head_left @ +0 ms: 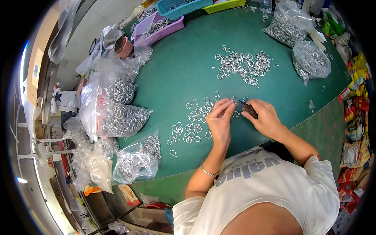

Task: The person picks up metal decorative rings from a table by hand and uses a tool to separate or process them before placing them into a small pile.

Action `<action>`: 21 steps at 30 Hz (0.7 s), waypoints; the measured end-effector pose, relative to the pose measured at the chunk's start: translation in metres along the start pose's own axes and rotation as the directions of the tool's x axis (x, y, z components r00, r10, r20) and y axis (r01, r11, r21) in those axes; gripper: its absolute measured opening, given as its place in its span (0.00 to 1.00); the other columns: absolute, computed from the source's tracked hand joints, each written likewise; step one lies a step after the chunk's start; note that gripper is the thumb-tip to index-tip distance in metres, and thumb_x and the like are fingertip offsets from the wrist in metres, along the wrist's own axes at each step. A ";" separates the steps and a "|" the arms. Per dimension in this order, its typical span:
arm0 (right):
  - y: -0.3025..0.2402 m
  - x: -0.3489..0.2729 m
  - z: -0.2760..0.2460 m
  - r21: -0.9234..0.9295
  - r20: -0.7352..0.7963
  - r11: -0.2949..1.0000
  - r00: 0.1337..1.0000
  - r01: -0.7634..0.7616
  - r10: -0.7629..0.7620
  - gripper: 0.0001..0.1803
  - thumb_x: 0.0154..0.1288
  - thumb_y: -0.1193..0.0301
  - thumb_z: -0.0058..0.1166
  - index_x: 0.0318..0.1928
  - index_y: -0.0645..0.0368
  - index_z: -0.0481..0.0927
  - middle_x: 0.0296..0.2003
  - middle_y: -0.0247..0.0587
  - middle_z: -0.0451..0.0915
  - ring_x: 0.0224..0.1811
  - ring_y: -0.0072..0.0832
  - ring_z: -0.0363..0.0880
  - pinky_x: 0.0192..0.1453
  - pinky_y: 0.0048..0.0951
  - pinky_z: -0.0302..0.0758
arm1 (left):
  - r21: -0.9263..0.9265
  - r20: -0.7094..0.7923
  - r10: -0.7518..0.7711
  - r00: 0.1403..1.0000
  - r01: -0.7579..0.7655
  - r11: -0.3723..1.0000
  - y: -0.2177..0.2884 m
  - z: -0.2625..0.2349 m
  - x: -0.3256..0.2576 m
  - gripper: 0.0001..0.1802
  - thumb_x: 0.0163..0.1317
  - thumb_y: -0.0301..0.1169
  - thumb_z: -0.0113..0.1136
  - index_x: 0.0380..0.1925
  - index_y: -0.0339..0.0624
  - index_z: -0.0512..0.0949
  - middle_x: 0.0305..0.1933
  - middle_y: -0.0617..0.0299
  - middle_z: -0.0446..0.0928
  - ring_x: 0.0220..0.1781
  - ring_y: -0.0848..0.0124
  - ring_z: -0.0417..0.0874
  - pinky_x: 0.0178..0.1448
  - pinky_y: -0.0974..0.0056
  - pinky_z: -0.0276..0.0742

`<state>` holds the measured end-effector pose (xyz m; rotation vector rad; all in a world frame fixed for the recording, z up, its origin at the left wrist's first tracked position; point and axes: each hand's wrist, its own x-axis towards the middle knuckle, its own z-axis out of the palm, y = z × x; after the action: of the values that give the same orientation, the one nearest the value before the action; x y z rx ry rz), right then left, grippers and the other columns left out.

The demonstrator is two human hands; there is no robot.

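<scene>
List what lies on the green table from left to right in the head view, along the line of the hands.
Clear bag of metal rings → loose rings → left hand → dark tool gripped in the right hand → bare green table.

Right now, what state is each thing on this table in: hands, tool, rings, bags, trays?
Left hand: fingertips pinched on a small metal ring.
Right hand: closed round dark pliers.
Small ring group: loose, spread beside the left hand.
Large ring pile: loose heap, untouched.
Clear bags: filled with rings, lying along the table edge.
Purple tray: holds rings.
Blue tray: contents unclear.
</scene>
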<state>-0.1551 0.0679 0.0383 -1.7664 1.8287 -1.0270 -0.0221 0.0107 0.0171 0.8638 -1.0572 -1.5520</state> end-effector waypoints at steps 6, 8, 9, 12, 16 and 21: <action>0.005 0.000 0.007 -0.117 0.062 0.993 0.997 -0.032 0.039 0.12 0.54 0.66 0.56 0.29 0.60 0.68 0.25 0.42 0.72 0.31 0.41 0.71 0.30 0.41 0.66 | 0.183 0.063 0.169 0.984 -0.178 0.967 -0.007 -0.005 -0.003 0.07 0.48 0.14 0.60 0.29 0.28 0.78 0.40 0.56 0.75 0.39 0.72 0.75 0.43 0.71 0.73; 0.009 0.001 0.009 -0.148 0.079 0.989 0.997 -0.010 0.022 0.12 0.54 0.66 0.56 0.30 0.60 0.68 0.26 0.41 0.72 0.32 0.40 0.71 0.30 0.41 0.66 | 0.299 0.110 0.229 0.967 -0.251 0.920 -0.010 -0.009 -0.002 0.06 0.47 0.14 0.60 0.28 0.29 0.78 0.41 0.54 0.76 0.40 0.71 0.76 0.44 0.70 0.73; 0.011 0.001 0.011 -0.163 0.089 0.987 0.996 0.001 0.014 0.12 0.54 0.66 0.55 0.30 0.59 0.68 0.27 0.41 0.72 0.33 0.40 0.71 0.30 0.41 0.66 | 0.341 0.135 0.266 0.955 -0.297 0.892 -0.012 -0.011 -0.001 0.06 0.47 0.15 0.60 0.28 0.29 0.78 0.40 0.53 0.76 0.40 0.70 0.76 0.43 0.70 0.73; 0.019 -0.001 0.017 -0.181 0.063 0.983 0.998 0.038 -0.027 0.12 0.54 0.66 0.55 0.32 0.59 0.69 0.29 0.40 0.72 0.35 0.39 0.71 0.31 0.41 0.66 | 0.382 0.213 0.218 0.952 -0.287 0.878 -0.017 -0.019 0.004 0.05 0.46 0.15 0.62 0.26 0.31 0.78 0.39 0.52 0.78 0.39 0.68 0.78 0.43 0.69 0.74; 0.029 0.001 0.016 -0.181 0.158 0.983 0.987 0.029 0.000 0.13 0.54 0.65 0.55 0.33 0.58 0.69 0.28 0.40 0.71 0.36 0.39 0.70 0.33 0.41 0.66 | 0.516 0.297 0.302 0.906 -0.419 0.747 -0.009 -0.023 0.009 0.05 0.45 0.16 0.62 0.24 0.31 0.78 0.37 0.51 0.79 0.38 0.67 0.79 0.43 0.68 0.75; 0.030 0.001 0.017 -0.173 0.125 0.985 0.992 0.026 -0.004 0.12 0.54 0.66 0.55 0.33 0.58 0.69 0.28 0.40 0.71 0.36 0.39 0.70 0.33 0.40 0.66 | 0.489 0.226 0.179 0.958 -0.270 0.829 -0.007 -0.018 0.011 0.05 0.44 0.14 0.62 0.24 0.30 0.77 0.37 0.49 0.79 0.38 0.67 0.79 0.44 0.68 0.75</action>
<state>-0.1631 0.0605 0.0055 -1.9011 1.8787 -0.7636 -0.0107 -0.0027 0.0043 0.9275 -1.6894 -1.1663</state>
